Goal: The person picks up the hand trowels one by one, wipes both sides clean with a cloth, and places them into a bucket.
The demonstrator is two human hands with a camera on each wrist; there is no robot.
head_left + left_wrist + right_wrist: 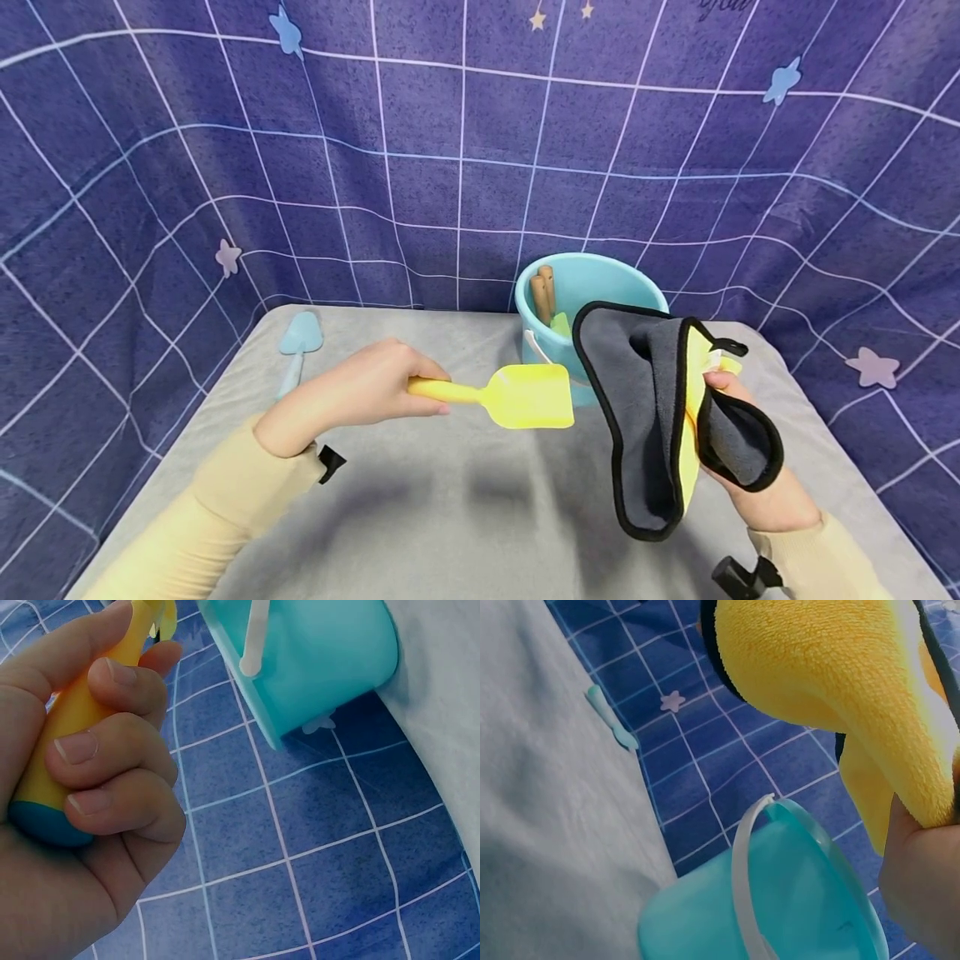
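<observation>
My left hand (386, 383) grips a yellow toy shovel (528, 397) by its handle, the blade pointing right above the table. In the left wrist view, several fingers curl round the yellow handle (82, 712), which ends in a teal cap. Bunched in my right hand (738, 442) is a cloth (637, 400), grey on one side and yellow on the other, with black edging. It hangs partly in front of a light blue bucket (536, 292). Yellow terry pile of the cloth (817, 667) fills the top of the right wrist view.
Inside the bucket stand two wooden handles (546, 292) and a light green piece (560, 324). A pale blue toy shovel (302, 333) lies at the far left of the grey-covered table (450, 517). Behind hangs a blue gridded curtain (420, 108) with stars.
</observation>
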